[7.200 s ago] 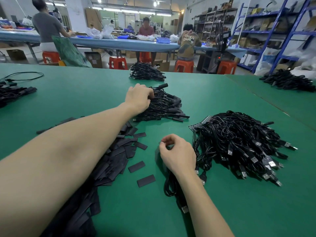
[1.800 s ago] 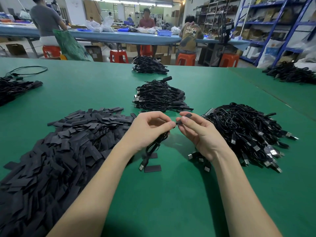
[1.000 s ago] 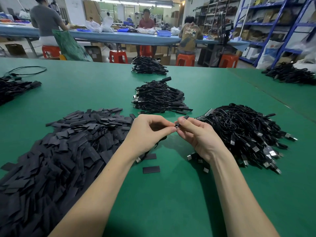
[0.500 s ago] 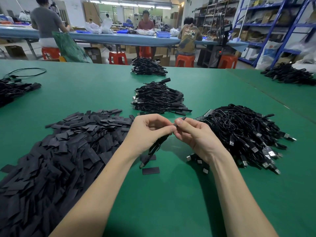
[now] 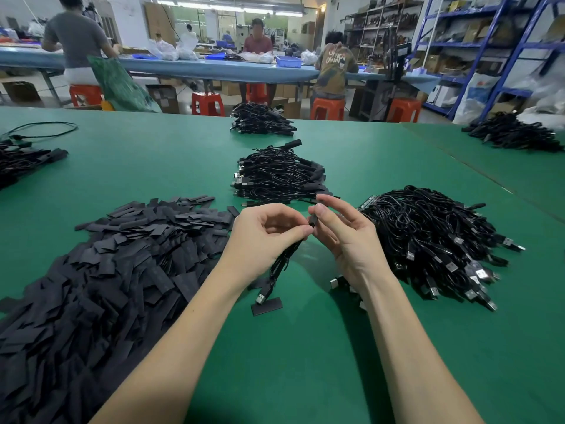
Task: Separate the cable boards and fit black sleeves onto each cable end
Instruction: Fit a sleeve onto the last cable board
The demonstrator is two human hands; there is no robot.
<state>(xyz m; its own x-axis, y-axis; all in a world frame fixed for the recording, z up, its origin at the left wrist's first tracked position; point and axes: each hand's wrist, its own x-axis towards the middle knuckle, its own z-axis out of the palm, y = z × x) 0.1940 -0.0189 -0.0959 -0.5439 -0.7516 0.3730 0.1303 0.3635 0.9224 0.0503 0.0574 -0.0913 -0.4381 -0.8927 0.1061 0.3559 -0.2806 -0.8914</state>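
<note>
Above the green table (image 5: 305, 362) my left hand (image 5: 263, 237) pinches a short black cable (image 5: 279, 264) near its upper end; the cable hangs down with a USB plug at the bottom. My right hand (image 5: 348, 240) pinches a small black sleeve (image 5: 312, 220) at that cable end, its other fingers spread. A big heap of flat black sleeves (image 5: 101, 270) lies to the left. A pile of unsleeved cables (image 5: 428, 240) with bare USB plugs lies to the right. A pile of sleeved cables (image 5: 281, 175) sits just beyond my hands.
One loose sleeve (image 5: 266, 306) lies under the hanging plug. More cable piles sit at the far centre (image 5: 260, 119), far right (image 5: 513, 133) and far left (image 5: 21, 160). Beyond the table, people sit at a blue bench (image 5: 214, 67) on orange stools; shelving stands at the right.
Over the last second my hands stay together over the same spot. My right hand's outer fingers have spread open while thumb and forefinger keep working the sleeve at the cable end.
</note>
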